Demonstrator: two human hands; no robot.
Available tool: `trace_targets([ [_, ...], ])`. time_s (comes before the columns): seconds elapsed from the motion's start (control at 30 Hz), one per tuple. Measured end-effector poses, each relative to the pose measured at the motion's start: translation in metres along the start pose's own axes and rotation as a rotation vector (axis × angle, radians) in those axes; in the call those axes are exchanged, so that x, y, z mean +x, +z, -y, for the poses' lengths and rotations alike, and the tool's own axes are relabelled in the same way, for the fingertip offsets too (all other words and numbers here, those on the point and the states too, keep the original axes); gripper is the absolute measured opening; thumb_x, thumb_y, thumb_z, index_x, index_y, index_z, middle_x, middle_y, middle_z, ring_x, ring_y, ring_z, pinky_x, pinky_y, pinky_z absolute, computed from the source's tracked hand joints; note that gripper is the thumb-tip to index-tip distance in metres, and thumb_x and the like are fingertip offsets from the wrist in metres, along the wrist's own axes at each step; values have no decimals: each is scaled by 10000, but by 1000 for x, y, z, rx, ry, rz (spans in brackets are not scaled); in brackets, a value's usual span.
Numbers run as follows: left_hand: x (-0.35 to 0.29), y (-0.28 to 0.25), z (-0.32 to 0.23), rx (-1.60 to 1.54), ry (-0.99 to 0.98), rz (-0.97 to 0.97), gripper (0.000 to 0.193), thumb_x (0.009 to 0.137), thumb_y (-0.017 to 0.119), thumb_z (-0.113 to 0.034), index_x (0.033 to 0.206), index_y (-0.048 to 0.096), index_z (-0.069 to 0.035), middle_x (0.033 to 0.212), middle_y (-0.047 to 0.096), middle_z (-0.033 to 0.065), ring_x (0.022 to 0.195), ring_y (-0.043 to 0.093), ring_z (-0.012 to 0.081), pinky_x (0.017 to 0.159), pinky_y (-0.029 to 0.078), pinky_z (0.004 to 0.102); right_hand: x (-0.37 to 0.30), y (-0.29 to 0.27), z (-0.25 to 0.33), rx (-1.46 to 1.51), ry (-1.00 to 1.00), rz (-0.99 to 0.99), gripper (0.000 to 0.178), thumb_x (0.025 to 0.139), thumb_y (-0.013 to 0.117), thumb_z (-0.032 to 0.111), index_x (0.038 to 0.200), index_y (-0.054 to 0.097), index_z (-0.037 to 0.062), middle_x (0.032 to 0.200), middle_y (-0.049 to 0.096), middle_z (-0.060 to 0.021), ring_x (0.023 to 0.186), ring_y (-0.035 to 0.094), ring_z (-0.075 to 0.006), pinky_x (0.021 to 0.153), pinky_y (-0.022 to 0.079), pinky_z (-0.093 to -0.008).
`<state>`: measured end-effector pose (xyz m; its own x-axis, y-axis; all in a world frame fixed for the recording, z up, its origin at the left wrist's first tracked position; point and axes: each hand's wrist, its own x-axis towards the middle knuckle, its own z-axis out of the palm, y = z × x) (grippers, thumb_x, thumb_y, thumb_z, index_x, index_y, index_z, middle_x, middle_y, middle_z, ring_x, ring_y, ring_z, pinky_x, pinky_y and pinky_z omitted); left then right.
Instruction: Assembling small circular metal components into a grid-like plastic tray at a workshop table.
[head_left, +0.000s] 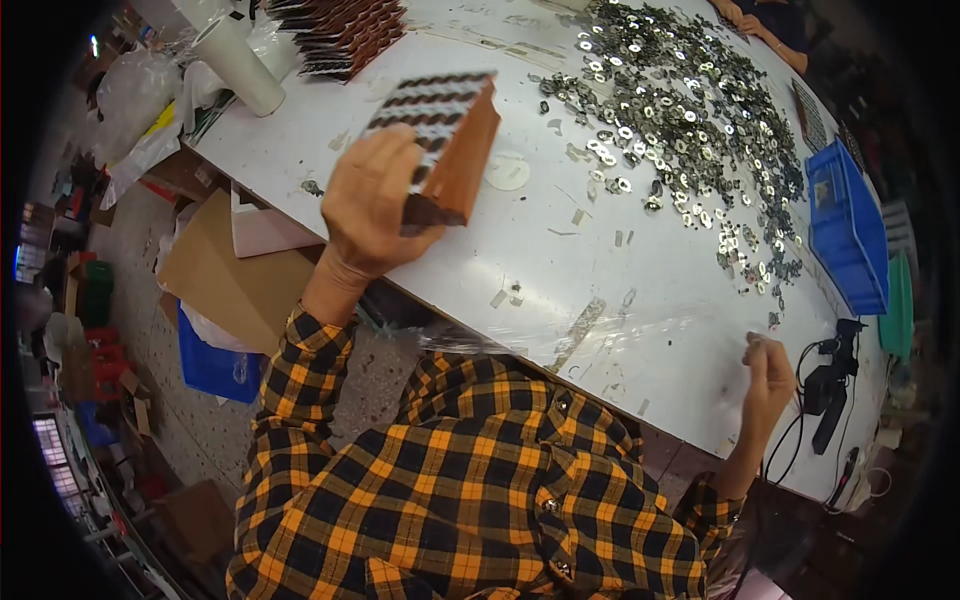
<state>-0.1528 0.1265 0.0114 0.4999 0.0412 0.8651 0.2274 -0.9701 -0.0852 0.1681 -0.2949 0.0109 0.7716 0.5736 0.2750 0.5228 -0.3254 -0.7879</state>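
My left hand grips a brown block-like stack by its near left side, fingers wrapped round it. Rows of dark and white wavy shapes cover its top, and it is tilted above the white table. Out at the right, my right hand is closed just over the table, fingertips pressed together; whatever they hold, if anything, cannot be made out. A streak of clear film stretches along the table's near edge toward that hand.
Small metal pieces lie heaped at the far right, beside a blue bin. Black cabled devices sit right of my right hand. More brown wavy stacks and a white roll are far left. Another person's hands show at the far edge.
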Motion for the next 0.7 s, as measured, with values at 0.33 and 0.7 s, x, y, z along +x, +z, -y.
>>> trace_targets([
  [0.33, 27, -17, -49, 84, -46, 502, 486, 886, 637, -73, 1352, 572, 49, 1371, 607, 213, 1333, 568, 354, 1144, 418, 530, -18, 90, 82, -448, -409, 212, 281, 814, 756, -28, 1090, 705, -10, 1027, 688, -153, 959, 638, -327, 842, 498, -390],
  [0.7, 34, -45, -114, -746, -203, 364, 772, 778, 862, -199, 1428, 535, 61, 1483, 534, 274, 1288, 592, 423, 1061, 507, 477, -12, 97, 104, -223, -222, 440, 132, 877, 645, -86, 1003, 635, -50, 828, 607, -100, 683, 618, -189, 640, 495, -301],
])
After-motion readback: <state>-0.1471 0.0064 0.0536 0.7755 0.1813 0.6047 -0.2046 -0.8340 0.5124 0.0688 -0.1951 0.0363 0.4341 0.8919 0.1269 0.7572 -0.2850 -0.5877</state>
